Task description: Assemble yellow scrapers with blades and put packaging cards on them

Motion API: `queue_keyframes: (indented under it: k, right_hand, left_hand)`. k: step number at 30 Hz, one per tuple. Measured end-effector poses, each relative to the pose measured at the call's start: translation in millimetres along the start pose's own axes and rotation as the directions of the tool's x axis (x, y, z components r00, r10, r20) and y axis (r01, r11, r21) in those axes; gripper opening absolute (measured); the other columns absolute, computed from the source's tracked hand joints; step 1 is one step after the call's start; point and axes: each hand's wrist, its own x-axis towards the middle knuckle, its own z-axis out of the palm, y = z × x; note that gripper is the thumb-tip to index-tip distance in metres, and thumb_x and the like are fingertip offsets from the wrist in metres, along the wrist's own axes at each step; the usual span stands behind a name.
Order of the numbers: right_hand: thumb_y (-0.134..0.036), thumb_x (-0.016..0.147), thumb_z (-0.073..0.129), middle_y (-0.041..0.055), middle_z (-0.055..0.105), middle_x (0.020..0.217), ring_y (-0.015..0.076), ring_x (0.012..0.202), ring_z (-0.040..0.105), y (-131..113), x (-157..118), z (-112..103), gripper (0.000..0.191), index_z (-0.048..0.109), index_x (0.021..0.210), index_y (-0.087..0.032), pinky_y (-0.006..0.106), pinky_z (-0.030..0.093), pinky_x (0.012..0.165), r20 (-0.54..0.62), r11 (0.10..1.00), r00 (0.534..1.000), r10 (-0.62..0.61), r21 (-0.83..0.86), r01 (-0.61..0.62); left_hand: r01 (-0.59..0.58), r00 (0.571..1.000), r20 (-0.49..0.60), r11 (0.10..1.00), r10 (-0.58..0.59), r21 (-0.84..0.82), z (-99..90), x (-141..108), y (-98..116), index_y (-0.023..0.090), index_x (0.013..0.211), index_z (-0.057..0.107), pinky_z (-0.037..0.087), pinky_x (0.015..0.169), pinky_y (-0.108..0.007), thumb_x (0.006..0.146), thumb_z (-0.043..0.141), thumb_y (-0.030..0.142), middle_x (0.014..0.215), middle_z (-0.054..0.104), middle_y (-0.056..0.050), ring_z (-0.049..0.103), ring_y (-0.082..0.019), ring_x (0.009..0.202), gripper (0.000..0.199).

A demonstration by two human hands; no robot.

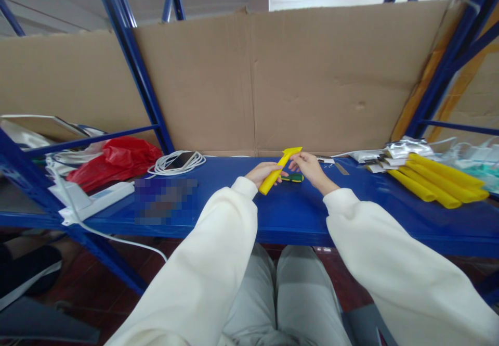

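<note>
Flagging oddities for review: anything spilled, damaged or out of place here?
A thin white cable droops over the front edge of the blue table, where it could snag. The brown cardboard panel has a small dent at right. Pixelation hides part of the tabletop; no spill shows.

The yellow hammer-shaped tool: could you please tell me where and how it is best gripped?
I would wrap the fingers around the thick, straight handle, coming from the left, as the left hand does. Its round shape looks easy to enclose, and its lower end leans that way, away from the flared head.
</note>
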Motion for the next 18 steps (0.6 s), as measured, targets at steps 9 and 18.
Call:
queue_keyframes:
  k: [9, 18]
  right_hand:
    - [-0.075, 0.084, 0.041, 0.0059, 0.067, 0.061, 0.0102, 0.042, 0.055, -0.1, 1.3, -9.4, 0.057, 0.053, 0.072, -0.020, 0.021, 0.040, 0.042, -0.005, 0.997, 1.000, -0.011, 0.072, 0.011]
    - [-0.038, 0.087, 0.054, 0.0039, 0.065, 0.053, 0.0085, 0.036, 0.049, -2.2, -0.5, -7.5, 0.030, 0.058, 0.066, -0.017, 0.021, 0.041, 0.042, -0.067, 0.998, 0.997, 0.045, 0.048, -0.042]
  left_hand:
    - [-0.018, 0.999, 0.043, 0.996, 0.015, 0.090, -2.8, 4.9, -5.9, 0.014, 0.094, 0.062, 0.042, 0.044, -0.019, 0.088, 0.064, 0.023, 0.073, 0.073, -0.006, 0.054, -0.009, 0.044, 0.011]
    - [-0.180, 0.962, -0.106, 0.874, 0.253, 0.452, 0.7, 9.2, -13.3, 0.013, 0.093, 0.066, 0.051, 0.059, -0.026, 0.085, 0.060, 0.013, 0.075, 0.071, -0.005, 0.060, -0.013, 0.052, 0.009]
